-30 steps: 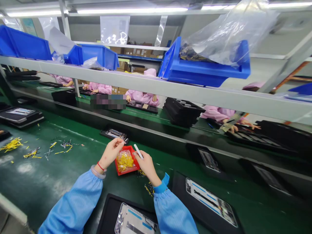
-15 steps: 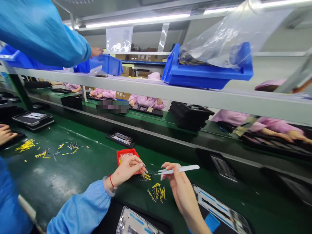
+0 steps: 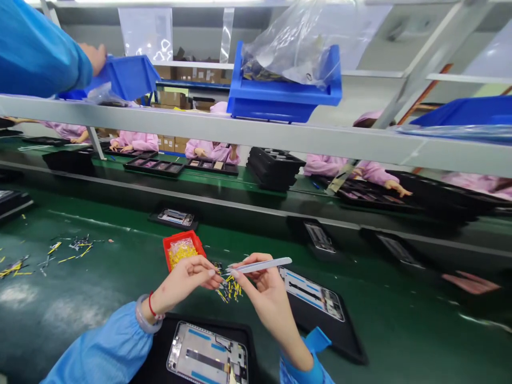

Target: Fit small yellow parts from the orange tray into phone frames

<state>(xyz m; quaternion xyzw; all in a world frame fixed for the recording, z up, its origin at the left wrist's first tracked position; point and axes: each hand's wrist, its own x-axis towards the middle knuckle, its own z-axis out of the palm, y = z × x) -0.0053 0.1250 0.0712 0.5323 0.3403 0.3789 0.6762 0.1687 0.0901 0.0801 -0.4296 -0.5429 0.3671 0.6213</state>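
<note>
Closer together than half a second ago, the person's two hands now meet over the green worktop (image 3: 100, 282): the tweezers in the right hand (image 3: 266, 293), which were well apart from the left hand (image 3: 186, 282), have their narrow end at its fingertips. The right thumb and fingers grip the white tweezers (image 3: 266, 264), tips aimed left, blunt end free. The left thumb and fingers are drawn together at those tips; whether they pinch a small part, I cannot tell.

Just below and beyond this meeting point, a loose pile of yellow and black strips (image 3: 232, 290) lies on the worktop, partly hidden by the hands. Behind the left hand, a red tray (image 3: 181, 235) holds more yellow pieces. Toward the worktop's near edge, a phone frame (image 3: 208, 354) with blue strips lies on a black tray (image 3: 154, 352). At upper left, another person's blue sleeve (image 3: 40, 53) extends to a blue bin (image 3: 130, 74) on the shelf.
</note>
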